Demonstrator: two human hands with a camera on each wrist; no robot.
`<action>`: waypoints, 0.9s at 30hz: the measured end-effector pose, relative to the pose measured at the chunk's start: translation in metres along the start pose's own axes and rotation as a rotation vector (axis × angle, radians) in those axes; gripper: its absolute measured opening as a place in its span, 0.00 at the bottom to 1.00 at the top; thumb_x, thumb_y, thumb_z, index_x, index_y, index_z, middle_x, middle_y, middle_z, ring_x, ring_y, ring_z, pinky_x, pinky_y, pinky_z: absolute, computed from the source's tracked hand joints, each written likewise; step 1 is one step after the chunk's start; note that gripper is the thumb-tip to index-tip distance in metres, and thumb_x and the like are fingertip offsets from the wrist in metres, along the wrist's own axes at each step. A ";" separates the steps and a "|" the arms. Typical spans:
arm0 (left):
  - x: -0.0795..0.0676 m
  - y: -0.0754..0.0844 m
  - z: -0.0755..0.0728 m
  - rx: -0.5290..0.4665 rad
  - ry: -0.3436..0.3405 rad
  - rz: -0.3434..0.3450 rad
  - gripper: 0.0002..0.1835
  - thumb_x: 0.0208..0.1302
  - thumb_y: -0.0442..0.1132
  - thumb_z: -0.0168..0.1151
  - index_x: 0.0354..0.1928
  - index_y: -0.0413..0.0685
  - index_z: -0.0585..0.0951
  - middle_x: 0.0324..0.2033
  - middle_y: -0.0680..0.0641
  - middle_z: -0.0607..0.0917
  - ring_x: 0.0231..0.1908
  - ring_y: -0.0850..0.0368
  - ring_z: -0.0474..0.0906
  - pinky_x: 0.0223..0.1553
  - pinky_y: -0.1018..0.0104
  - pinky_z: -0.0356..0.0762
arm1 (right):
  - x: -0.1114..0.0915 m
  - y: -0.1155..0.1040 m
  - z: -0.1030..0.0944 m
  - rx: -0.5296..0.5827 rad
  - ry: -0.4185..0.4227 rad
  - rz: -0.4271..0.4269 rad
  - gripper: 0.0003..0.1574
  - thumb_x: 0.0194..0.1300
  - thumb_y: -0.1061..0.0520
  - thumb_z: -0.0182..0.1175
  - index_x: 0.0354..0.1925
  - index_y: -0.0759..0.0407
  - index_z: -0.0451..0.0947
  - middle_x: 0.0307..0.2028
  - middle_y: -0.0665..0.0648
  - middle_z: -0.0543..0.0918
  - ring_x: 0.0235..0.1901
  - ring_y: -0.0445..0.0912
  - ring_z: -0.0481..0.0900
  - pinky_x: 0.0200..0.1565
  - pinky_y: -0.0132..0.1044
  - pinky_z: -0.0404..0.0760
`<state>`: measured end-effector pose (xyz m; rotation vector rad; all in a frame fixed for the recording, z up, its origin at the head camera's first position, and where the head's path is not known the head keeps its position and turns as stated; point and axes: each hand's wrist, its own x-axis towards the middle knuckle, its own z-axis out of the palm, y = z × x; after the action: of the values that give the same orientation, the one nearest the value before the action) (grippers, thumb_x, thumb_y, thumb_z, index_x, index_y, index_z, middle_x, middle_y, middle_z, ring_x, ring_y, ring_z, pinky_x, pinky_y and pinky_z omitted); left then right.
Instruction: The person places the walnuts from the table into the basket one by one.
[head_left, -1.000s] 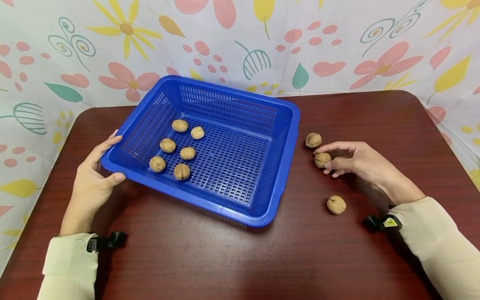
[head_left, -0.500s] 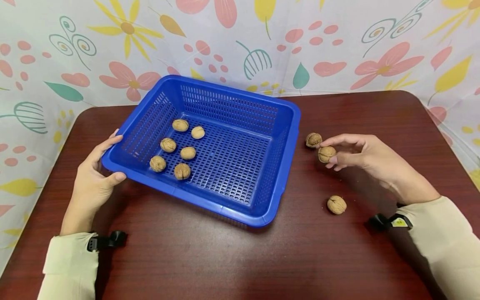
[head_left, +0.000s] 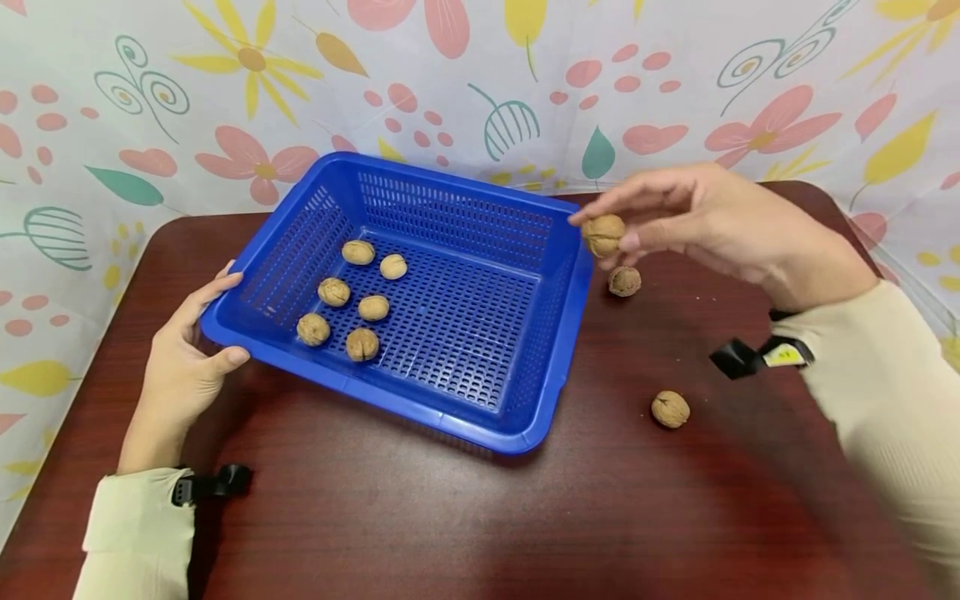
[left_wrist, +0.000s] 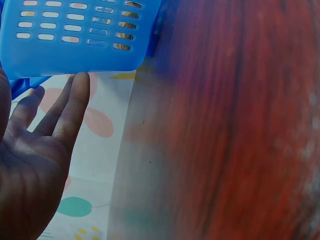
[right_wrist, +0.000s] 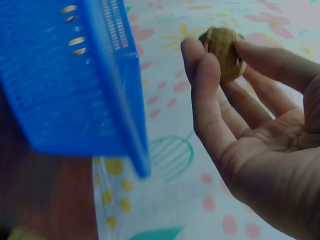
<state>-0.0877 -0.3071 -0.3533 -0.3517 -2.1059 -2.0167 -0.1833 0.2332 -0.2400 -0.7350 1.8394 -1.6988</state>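
Note:
In the head view, a blue perforated plastic basket (head_left: 420, 410) stands tilted across the table, with several walnuts (head_left: 362, 344) at its left side. My left hand (head_left: 183, 367) holds its left corner, thumb at the near rim and fingers at the left side. Between thumb and fingertips, my right hand (head_left: 705, 217) pinches a walnut (head_left: 602, 236) in the air by the basket's far right corner. The right wrist view shows that pinched walnut (right_wrist: 223, 54) close up, beside the basket wall (right_wrist: 75, 100). Fingers (left_wrist: 75, 107) of the left hand reach up to the basket's side in the left wrist view.
Two loose walnuts lie on the dark red-brown table (head_left: 360, 517): one walnut (head_left: 624, 282) just right of the basket, another walnut (head_left: 670, 409) nearer the front. A flower-patterned cloth (head_left: 555, 25) hangs behind the table.
The right hand has lifted its walnut off the table and carried it up and left toward the basket's far right corner. The left hand and basket stay put.

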 end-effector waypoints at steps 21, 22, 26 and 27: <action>0.001 -0.002 0.000 -0.022 -0.015 0.015 0.44 0.52 0.37 0.83 0.72 0.37 0.74 0.78 0.45 0.69 0.71 0.60 0.73 0.62 0.79 0.75 | 0.173 -0.011 0.068 0.014 -0.440 0.146 0.19 0.69 0.72 0.61 0.55 0.63 0.85 0.60 0.65 0.84 0.48 0.63 0.88 0.49 0.45 0.89; 0.001 -0.002 0.001 -0.023 -0.015 0.014 0.44 0.52 0.37 0.83 0.72 0.38 0.74 0.78 0.45 0.69 0.70 0.60 0.73 0.62 0.79 0.76 | 0.177 -0.008 0.072 0.018 -0.458 0.160 0.18 0.69 0.72 0.61 0.55 0.63 0.85 0.60 0.65 0.84 0.47 0.62 0.88 0.49 0.45 0.88; 0.001 0.000 0.002 -0.024 -0.014 0.009 0.44 0.52 0.36 0.83 0.72 0.38 0.74 0.78 0.45 0.69 0.70 0.59 0.73 0.62 0.79 0.76 | 0.192 0.006 0.088 0.028 -0.522 0.228 0.17 0.68 0.73 0.62 0.52 0.63 0.86 0.60 0.64 0.84 0.44 0.60 0.88 0.49 0.48 0.88; 0.001 0.000 0.002 -0.025 -0.014 0.008 0.44 0.53 0.36 0.83 0.72 0.38 0.74 0.78 0.45 0.68 0.71 0.59 0.73 0.62 0.79 0.76 | 0.195 0.008 0.092 0.022 -0.536 0.244 0.17 0.67 0.73 0.63 0.52 0.63 0.86 0.60 0.64 0.84 0.44 0.60 0.88 0.50 0.50 0.88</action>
<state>-0.0882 -0.3053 -0.3532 -0.3785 -2.0853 -2.0440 -0.2585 0.0322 -0.2583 -0.8219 1.4622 -1.2158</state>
